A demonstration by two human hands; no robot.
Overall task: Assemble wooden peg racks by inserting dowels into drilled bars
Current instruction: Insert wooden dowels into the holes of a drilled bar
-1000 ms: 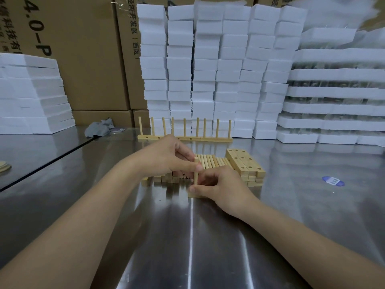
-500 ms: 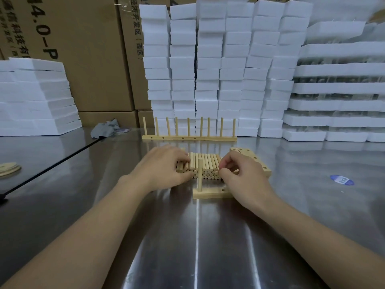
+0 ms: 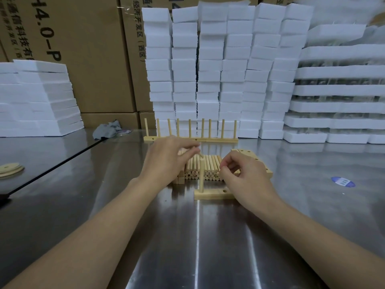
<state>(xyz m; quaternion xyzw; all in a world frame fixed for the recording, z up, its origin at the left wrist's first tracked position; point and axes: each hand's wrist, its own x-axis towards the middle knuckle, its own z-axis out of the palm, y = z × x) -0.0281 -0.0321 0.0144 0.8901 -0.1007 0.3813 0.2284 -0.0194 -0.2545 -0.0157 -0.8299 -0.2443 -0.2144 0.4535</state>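
Both hands have come up off the dowel pile since half a second ago: the left hand (image 3: 166,161) now hovers over it with fingers stretched out and slightly spread, blurred, with nothing plainly in them, while the right hand (image 3: 245,176) has drawn back toward the near side with fingers curled and thumb and forefinger tips close together; I cannot tell whether they pinch a dowel. The short pale wooden drilled bar (image 3: 214,194) lies flat near the middle of the shiny steel bench (image 3: 187,247), touched by neither hand as far as shows. One round wooden dowel (image 3: 201,176) stands upright in its left hole, and an empty hole (image 3: 224,191) is beside it. Just behind it lies the pile of loose pale dowels (image 3: 208,168), with a stack of drilled wooden bars (image 3: 258,161) to its right. A finished peg rack (image 3: 191,139) stands toward the far edge before white foam blocks (image 3: 208,69). Since nothing steadies the bar, pressing the next dowel in could likely make it slide or tip on the slick steel. A careless sweep of the left hand could knock the standing dowel askew or set the pile rolling.
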